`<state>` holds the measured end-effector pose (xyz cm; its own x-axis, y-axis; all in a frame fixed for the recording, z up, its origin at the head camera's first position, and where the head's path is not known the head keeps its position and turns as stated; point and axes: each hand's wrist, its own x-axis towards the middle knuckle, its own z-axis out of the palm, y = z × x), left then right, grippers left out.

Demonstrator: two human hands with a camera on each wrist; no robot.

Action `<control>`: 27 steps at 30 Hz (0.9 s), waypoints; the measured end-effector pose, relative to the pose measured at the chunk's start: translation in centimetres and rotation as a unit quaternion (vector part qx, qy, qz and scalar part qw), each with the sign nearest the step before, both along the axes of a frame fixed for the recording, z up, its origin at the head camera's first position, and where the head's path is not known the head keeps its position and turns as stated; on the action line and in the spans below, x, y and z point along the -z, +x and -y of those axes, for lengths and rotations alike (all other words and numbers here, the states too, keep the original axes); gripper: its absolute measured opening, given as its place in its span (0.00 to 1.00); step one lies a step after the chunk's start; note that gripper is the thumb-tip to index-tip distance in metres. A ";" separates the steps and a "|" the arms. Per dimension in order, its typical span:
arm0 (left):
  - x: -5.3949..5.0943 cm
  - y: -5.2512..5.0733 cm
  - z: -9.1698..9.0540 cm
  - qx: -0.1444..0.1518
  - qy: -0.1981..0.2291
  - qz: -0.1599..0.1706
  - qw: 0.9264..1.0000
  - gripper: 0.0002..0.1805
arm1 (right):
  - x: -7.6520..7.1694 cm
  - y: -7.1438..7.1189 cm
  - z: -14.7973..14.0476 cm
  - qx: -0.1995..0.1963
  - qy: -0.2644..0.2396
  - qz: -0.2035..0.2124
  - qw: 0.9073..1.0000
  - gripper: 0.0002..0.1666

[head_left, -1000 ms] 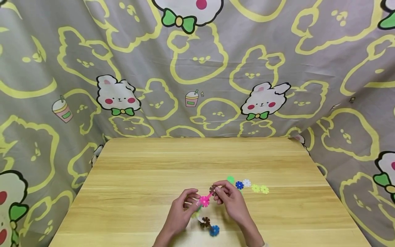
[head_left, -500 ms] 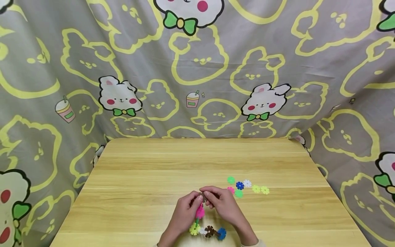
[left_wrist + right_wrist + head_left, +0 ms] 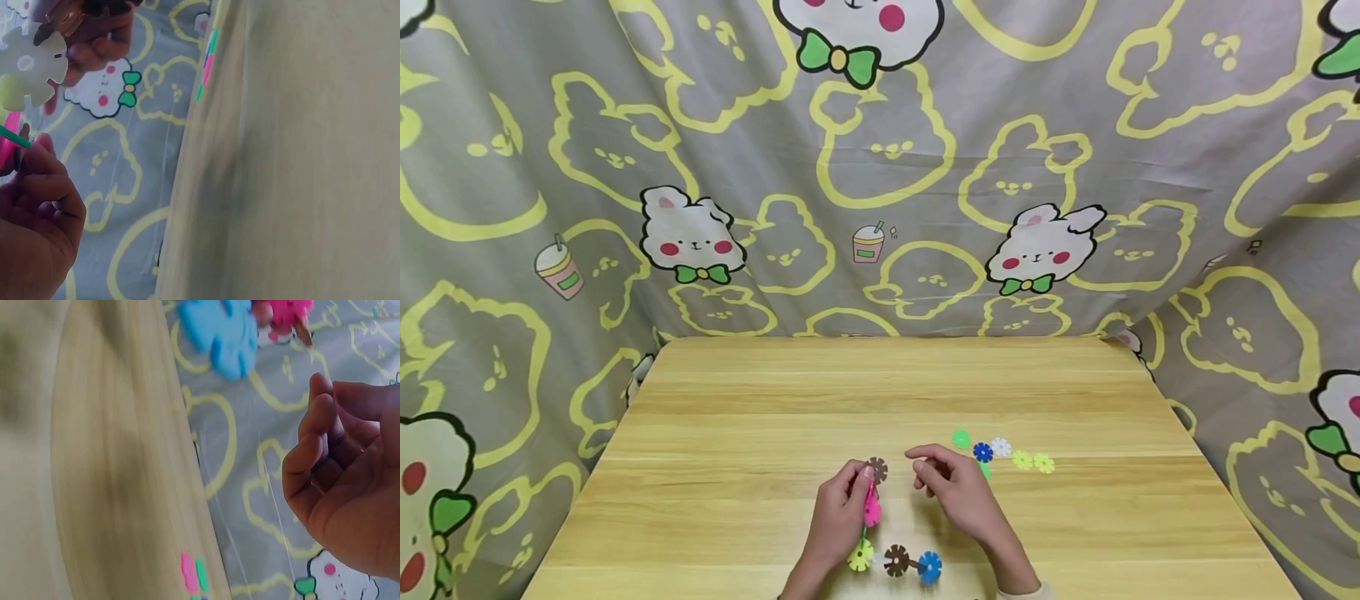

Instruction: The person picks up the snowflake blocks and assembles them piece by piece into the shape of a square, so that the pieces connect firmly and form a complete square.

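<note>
Apparently mid-linking: left hand [image 3: 841,504] pinches the disc chain [image 3: 861,556], right hand [image 3: 958,493] sits loosely curled, holding nothing, next probably needing 1 of the loose discs [image 3: 983,452].

A wooden table [image 3: 737,425] stands before me, pale and grained. Loose discs lie on it, right of centre — a green one [image 3: 962,439], a blue [image 3: 983,452], a white [image 3: 1002,447], two yellows [image 3: 1033,461] side by side — plus a pink [image 3: 188,572] beside another green [image 3: 201,575].

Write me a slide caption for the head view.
The left hand holds a chain of notched discs, the right hand empty beside it, loose discs on the table.
</note>
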<state>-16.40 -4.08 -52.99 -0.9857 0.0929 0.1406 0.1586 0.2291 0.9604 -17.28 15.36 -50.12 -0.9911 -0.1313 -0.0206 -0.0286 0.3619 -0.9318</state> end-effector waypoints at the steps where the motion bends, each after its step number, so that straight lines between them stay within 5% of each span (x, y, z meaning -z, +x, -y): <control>1: 0.0 0.0 0.0 -0.003 0.004 0.000 1.000 0.13 | 0.1 -0.1 -0.3 0.013 0.008 -0.002 1.000 0.10; 10: -0.3 -0.1 0.4 -0.007 0.027 0.029 0.999 0.11 | 1.5 -0.9 -4.4 0.135 0.141 0.000 0.981 0.12; 27: 0.1 -0.3 0.6 -0.014 0.031 0.019 0.999 0.13 | 2.9 -1.1 -6.7 0.156 0.227 0.041 0.960 0.10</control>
<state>-16.73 -4.68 -53.11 -0.9926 0.0576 0.1071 0.1156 0.1728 0.9781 -18.41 22.06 -53.01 -0.9733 0.2133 -0.0852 0.2144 0.7106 -0.6701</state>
